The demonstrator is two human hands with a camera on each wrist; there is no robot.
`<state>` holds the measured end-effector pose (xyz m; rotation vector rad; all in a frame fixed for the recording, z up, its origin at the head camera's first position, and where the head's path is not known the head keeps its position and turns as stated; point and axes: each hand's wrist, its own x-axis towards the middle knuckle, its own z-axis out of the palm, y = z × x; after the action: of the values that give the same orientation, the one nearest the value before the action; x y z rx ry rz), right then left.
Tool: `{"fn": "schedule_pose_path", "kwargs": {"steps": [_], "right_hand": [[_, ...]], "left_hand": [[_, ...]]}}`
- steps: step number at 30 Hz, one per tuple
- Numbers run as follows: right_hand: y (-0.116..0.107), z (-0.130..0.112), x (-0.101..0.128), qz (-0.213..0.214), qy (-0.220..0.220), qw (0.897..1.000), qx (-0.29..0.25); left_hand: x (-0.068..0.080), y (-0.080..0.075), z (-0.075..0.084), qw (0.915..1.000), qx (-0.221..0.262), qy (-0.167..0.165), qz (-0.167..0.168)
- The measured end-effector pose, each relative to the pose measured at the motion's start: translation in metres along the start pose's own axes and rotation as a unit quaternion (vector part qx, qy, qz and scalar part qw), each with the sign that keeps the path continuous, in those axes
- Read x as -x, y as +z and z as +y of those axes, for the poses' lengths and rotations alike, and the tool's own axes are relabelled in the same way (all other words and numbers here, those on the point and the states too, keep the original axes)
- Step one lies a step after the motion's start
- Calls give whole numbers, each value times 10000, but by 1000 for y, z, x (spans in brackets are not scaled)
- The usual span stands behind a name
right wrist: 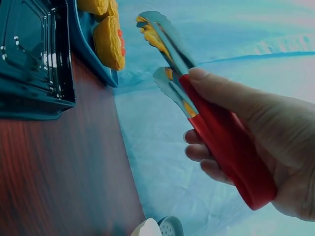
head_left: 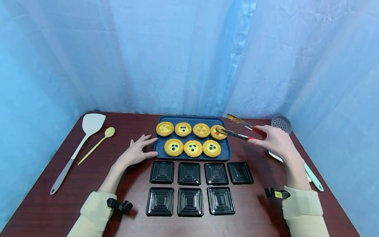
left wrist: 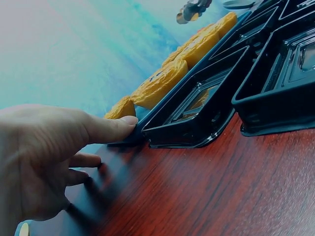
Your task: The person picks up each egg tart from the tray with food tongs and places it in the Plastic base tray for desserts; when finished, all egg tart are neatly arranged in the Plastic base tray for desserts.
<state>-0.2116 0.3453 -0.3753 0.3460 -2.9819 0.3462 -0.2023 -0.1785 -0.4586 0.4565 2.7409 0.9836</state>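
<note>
My right hand holds red-handled metal tongs by their grips, thumb on one side and fingers on the other. The tong ends are spread with nothing between them, above the right end of a dark blue tray. In the head view, one tong tip overlaps a tart with red topping. Several other egg tarts lie in two rows on the tray, including a dark-dotted tart. With fingers extended, my left hand rests at the tray's left edge; its thumb touches the rim in the left wrist view.
Several black square plastic boxes stand in two rows in front of the tray. To the left lie a white spatula and a yellow spoon. A grey perforated ladle and a mint-handled utensil lie at right. Curtains hang behind.
</note>
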Motion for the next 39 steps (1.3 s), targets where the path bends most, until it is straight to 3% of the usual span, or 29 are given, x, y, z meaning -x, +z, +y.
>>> {"fn": "schedule_pose_path", "kwargs": {"steps": [7, 19, 39], "right_hand": [[6, -1, -4, -325, 2, 9995, 38], [15, -2, -4, -354, -232, 9991, 75], [22, 0, -6, -336, -212, 9992, 106]], "left_hand": [[0, 0, -1, 10000, -15, 2, 15], [-1, 0, -1, 10000, -20, 33, 7], [-2, 1, 0, 10000, 9, 54, -1]]}}
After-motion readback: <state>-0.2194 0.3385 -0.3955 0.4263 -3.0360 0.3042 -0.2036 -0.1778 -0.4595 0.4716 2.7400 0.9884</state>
